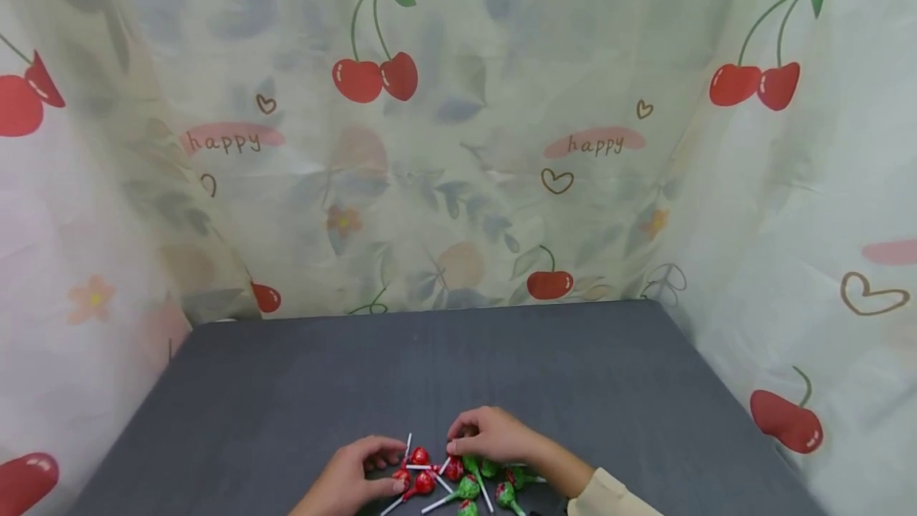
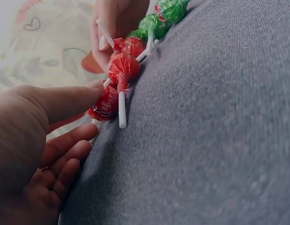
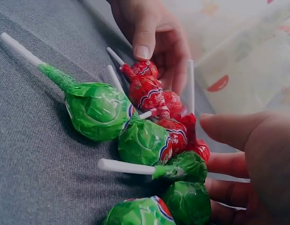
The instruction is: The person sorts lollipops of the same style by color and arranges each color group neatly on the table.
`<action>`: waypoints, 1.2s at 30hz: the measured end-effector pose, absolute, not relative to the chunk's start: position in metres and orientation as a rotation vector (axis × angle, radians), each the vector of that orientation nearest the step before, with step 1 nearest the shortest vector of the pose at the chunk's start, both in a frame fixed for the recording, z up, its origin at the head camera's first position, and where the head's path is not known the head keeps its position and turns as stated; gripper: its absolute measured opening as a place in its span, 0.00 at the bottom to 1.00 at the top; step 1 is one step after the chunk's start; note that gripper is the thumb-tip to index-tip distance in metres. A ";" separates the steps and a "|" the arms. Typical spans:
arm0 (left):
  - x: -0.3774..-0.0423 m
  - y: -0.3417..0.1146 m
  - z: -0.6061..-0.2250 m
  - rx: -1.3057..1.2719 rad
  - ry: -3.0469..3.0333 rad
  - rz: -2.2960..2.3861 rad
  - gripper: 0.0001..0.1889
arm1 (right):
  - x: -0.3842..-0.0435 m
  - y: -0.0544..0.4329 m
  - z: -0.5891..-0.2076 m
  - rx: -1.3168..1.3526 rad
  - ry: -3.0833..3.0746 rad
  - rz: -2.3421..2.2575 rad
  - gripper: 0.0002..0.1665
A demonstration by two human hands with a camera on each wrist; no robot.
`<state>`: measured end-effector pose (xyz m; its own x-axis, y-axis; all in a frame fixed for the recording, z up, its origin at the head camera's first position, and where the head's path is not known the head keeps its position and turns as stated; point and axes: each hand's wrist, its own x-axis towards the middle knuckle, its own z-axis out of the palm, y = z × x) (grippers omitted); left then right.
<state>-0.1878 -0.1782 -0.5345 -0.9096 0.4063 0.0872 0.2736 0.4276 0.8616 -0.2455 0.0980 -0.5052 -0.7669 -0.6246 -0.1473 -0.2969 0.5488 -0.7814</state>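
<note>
Several red-wrapped lollipops [image 1: 424, 483] lie bunched on the dark cloth, beside several green-wrapped lollipops [image 1: 468, 487]. My left hand [image 1: 349, 474] is at the left side of the red ones. Its thumb [image 2: 72, 101] rests on the nearest red lollipop [image 2: 106, 102], and the other fingers are loosely bent below it. From the right, my right hand [image 1: 496, 435] reaches over the back of the bunch. In the right wrist view its thumb and fingers stand apart around a red lollipop [image 3: 197, 146] at the bunch's edge, close to green lollipops [image 3: 187, 201].
A dark grey cloth [image 1: 430, 373] covers the table. Pale curtains [image 1: 444, 142] printed with cherries and hearts hang behind it and on both sides. White lollipop sticks [image 3: 126, 167] point in various directions out of the bunch.
</note>
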 end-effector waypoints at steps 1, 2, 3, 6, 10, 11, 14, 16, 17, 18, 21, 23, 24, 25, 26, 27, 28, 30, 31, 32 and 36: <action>-0.188 -0.177 -0.535 0.618 2.550 1.488 0.21 | -0.245 0.098 -0.505 -0.749 2.385 -1.071 0.09; -0.187 -0.177 -0.535 0.623 2.565 1.480 0.21 | -0.244 0.097 -0.504 -0.747 2.391 -1.058 0.08; -0.187 -0.176 -0.535 0.629 2.583 1.468 0.20 | -0.243 0.097 -0.504 -0.749 2.397 -1.048 0.08; -0.186 -0.174 -0.533 0.614 2.594 1.435 0.18 | -0.242 0.096 -0.504 -0.752 2.404 -1.046 0.07; -0.187 -0.174 -0.533 0.610 2.612 1.390 0.19 | -0.243 0.095 -0.506 -0.767 2.414 -1.083 0.06; -0.187 -0.174 -0.533 0.601 2.607 1.377 0.19 | -0.243 0.095 -0.507 -0.770 2.416 -1.091 0.05; -0.187 -0.173 -0.534 0.620 2.633 1.326 0.21 | -0.243 0.096 -0.509 -0.762 2.407 -1.113 0.05; -0.187 -0.173 -0.534 0.607 2.629 1.290 0.21 | -0.243 0.096 -0.510 -0.757 2.401 -1.125 0.05; -0.187 -0.172 -0.534 0.601 2.634 1.270 0.22 | -0.243 0.096 -0.510 -0.754 2.395 -1.133 0.04; -0.186 -0.171 -0.534 0.615 2.656 1.248 0.22 | -0.242 0.097 -0.509 -0.754 2.391 -1.143 0.04; -0.186 -0.169 -0.532 0.601 2.680 1.199 0.23 | -0.243 0.097 -0.509 -0.765 2.389 -1.160 0.05; -0.185 -0.167 -0.532 0.600 2.705 1.172 0.24 | -0.242 0.097 -0.509 -0.766 2.384 -1.165 0.05; -0.185 -0.166 -0.532 0.600 2.714 1.161 0.24 | -0.242 0.097 -0.509 -0.768 2.380 -1.168 0.05; -0.184 -0.166 -0.532 0.595 2.718 1.155 0.24 | -0.242 0.097 -0.510 -0.771 2.379 -1.169 0.05; -0.184 -0.165 -0.532 0.594 2.726 1.151 0.24 | -0.243 0.097 -0.510 -0.773 2.376 -1.172 0.05; -0.184 -0.165 -0.533 0.598 2.737 1.149 0.23 | -0.243 0.098 -0.510 -0.773 2.372 -1.176 0.05; -0.184 -0.165 -0.533 0.600 2.744 1.150 0.23 | -0.243 0.098 -0.510 -0.771 2.367 -1.181 0.04; -0.185 -0.164 -0.534 0.607 2.760 1.159 0.22 | -0.243 0.098 -0.509 -0.774 2.362 -1.185 0.04; -0.185 -0.164 -0.535 0.612 2.764 1.174 0.21 | -0.244 0.098 -0.509 -0.773 2.362 -1.184 0.04; -0.185 -0.164 -0.536 0.613 2.768 1.185 0.21 | -0.244 0.098 -0.509 -0.769 2.359 -1.185 0.04; -0.184 -0.165 -0.539 0.586 2.756 1.236 0.19 | -0.245 0.098 -0.510 -0.764 2.352 -1.181 0.04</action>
<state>-0.1844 -0.1654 -0.5391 -0.9256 0.3666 0.0947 0.3146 0.6054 0.7311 -0.2446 0.0978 -0.5098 -0.7711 -0.6281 -0.1044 -0.2916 0.4941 -0.8191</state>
